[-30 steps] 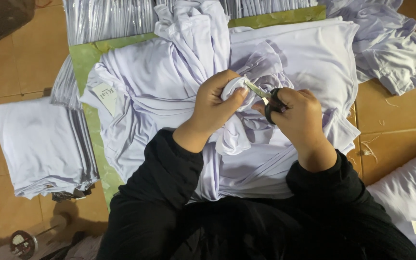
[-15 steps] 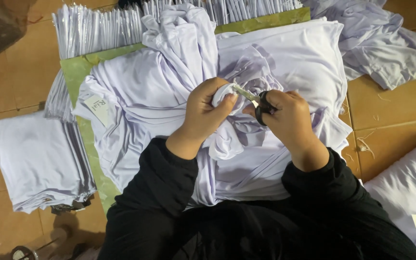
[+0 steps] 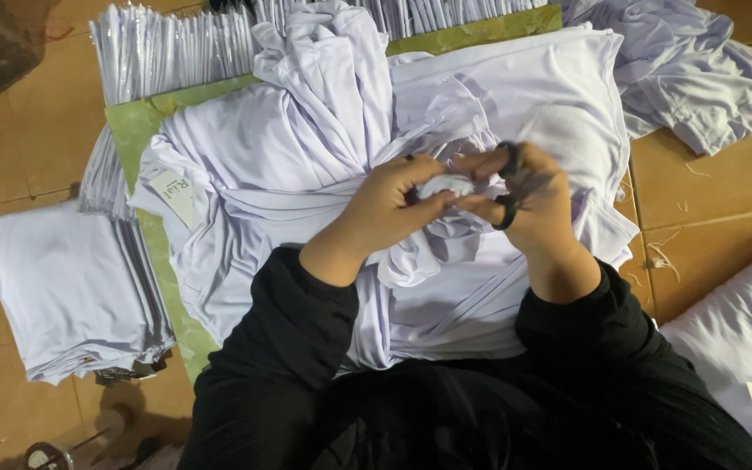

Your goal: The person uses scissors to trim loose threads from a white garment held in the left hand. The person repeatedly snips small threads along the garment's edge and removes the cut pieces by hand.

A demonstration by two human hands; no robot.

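A white garment lies bunched and spread over a green board in front of me. My left hand pinches a small fold of its fabric at the centre. My right hand is close against that fold and grips small black-handled scissors, whose blades are hidden behind my fingers. The right hand is blurred. Both forearms are in black sleeves. A paper tag hangs on the garment's left side.
A folded stack of white garments lies on the tiled floor at left. Packed white items line the far edge. A loose white garment lies at upper right, another white pile at lower right.
My hands have drawn closer together over the fold. The scissor blades that showed between them earlier are now hidden behind my right fingers. The view has shifted slightly.
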